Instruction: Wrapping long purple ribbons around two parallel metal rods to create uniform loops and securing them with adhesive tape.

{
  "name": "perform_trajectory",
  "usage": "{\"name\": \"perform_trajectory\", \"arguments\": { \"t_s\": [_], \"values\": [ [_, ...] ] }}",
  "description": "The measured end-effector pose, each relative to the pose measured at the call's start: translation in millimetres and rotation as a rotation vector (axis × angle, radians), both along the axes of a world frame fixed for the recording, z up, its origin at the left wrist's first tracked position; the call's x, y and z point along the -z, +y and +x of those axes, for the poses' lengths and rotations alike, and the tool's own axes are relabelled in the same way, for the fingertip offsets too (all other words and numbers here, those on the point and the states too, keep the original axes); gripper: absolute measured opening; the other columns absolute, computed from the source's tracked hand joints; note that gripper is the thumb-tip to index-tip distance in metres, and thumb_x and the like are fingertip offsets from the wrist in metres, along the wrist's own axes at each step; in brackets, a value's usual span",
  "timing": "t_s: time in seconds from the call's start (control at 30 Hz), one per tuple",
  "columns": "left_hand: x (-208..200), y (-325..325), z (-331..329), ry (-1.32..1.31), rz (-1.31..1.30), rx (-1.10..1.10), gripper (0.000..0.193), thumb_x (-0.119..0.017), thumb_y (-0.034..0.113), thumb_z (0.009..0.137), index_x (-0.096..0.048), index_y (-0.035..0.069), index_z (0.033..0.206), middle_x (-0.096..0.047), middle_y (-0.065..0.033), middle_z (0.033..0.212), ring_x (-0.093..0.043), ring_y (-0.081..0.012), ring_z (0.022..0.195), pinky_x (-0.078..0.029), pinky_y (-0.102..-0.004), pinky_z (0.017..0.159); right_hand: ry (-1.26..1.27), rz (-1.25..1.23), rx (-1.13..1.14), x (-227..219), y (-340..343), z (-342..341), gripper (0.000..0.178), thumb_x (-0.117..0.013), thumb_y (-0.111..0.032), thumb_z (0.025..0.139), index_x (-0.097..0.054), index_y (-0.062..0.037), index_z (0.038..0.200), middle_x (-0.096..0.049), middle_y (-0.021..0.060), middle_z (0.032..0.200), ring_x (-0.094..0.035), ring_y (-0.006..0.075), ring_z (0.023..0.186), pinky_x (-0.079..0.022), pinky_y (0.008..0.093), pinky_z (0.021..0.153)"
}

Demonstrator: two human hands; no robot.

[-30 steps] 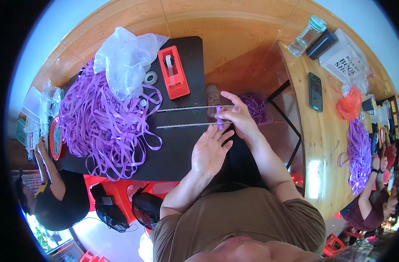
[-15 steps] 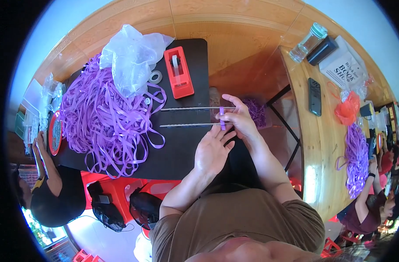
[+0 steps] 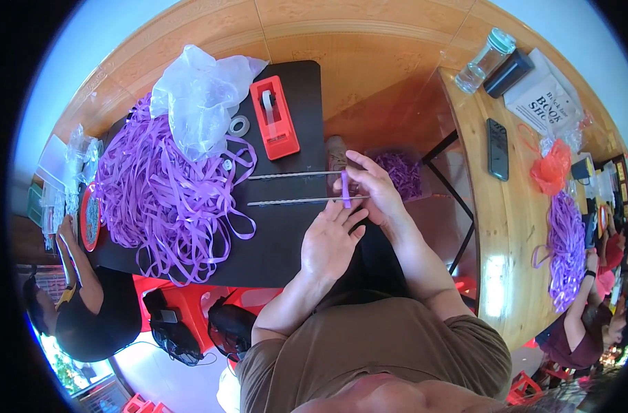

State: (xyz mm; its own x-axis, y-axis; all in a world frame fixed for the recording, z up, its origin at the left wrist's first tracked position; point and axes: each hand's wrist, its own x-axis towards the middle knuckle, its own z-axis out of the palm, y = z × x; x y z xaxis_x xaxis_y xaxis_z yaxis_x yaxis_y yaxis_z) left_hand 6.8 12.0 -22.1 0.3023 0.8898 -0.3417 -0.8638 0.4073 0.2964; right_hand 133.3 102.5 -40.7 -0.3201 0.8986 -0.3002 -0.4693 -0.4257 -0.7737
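Two thin metal rods, a far rod (image 3: 286, 176) and a near rod (image 3: 286, 203), run side by side across the dark table's right end and past its edge. A short strip of purple ribbon (image 3: 345, 190) spans both rods near their right ends. My right hand (image 3: 383, 193) is closed on this ribbon, its index finger raised. Palm up, my left hand (image 3: 328, 249) lies just below, fingers stretched toward the ribbon and near rod; whether the fingertips touch is hard to see. A large tangled heap of purple ribbon (image 3: 169, 206) covers the table's left part.
A crumpled clear plastic bag (image 3: 197, 103), a tape roll (image 3: 239, 126) and a red tape dispenser (image 3: 275, 118) lie behind the rods. Cut purple pieces fill a bin (image 3: 400, 175) beyond my right hand. A wooden table (image 3: 500, 227) stands right; people sit on both sides.
The view has shifted slightly, so the table's things appear a little lower and to the left. My hands keep nearly the same pose at the ribbon strip, the right fingers slightly shifted.
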Motion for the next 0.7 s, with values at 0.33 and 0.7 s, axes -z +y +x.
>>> {"name": "perform_trajectory", "arguments": {
  "t_s": [0.33,0.7],
  "values": [
    [-2,0,0,0.006,0.011,0.002,0.056,-0.040,0.042,0.096,-0.041,0.000,0.133,-0.047,-0.0130,0.132,-0.044,-0.0244,0.117,-0.035,-0.0345,0.094,0.592,-0.272,-0.143,24,2,-9,0.071,-0.032,-0.064,0.091,-0.050,-0.0063,0.127,-0.057,0.0141,0.082,-0.057,0.0289,0.079,-0.050,0.0387,0.072],
    [-1,0,2,0.010,0.002,0.000,0.057,-0.040,0.043,0.096,-0.040,-0.002,0.132,-0.045,-0.0147,0.133,-0.043,-0.0250,0.116,-0.036,-0.0349,0.094,0.764,-0.114,-0.180,35,2,-11,0.082,-0.019,-0.070,0.090,-0.050,-0.0051,0.130,-0.055,0.0151,0.079,-0.052,0.0303,0.080,-0.045,0.0399,0.078]
  ]
}}
